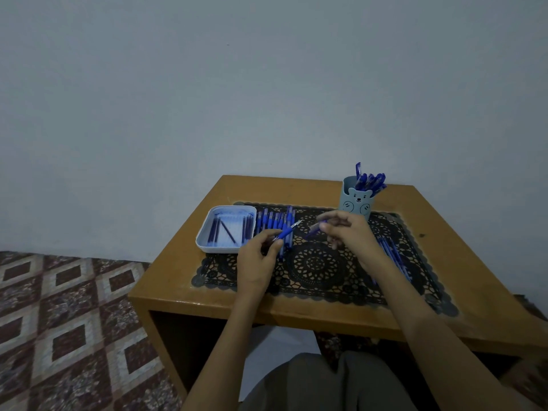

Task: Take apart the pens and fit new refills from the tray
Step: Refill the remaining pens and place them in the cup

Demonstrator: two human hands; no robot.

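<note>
A pale blue-grey wall [267, 84] stands behind a small wooden counter [444, 241], with a diamond-patterned floor [65, 321] at 9 o'clock. A black lace mat [314, 264] covers most of the counter top.

At 10 o'clock on the mat sits a light blue tray [202, 232] with a few dark refills [228, 231] lying loose in it. Just beside its right wall lies a row of blue pens [271, 219]. At 1 o'clock a bear-faced cup [357, 203] stands upright, full of blue pens [370, 180]. At 3 o'clock more pens or refills [391, 253] lie in a loose heap; which they are I cannot tell.

The left hand [258, 259] is above the mat near the tray, its fingers [274, 247] curled round a pen [286, 231] whose tip points toward 2 o'clock. The right hand [350, 232] is near the cup, its fingers [332, 216] pinching a short blue pen part [315, 231]. The two pieces are close but apart.
</note>
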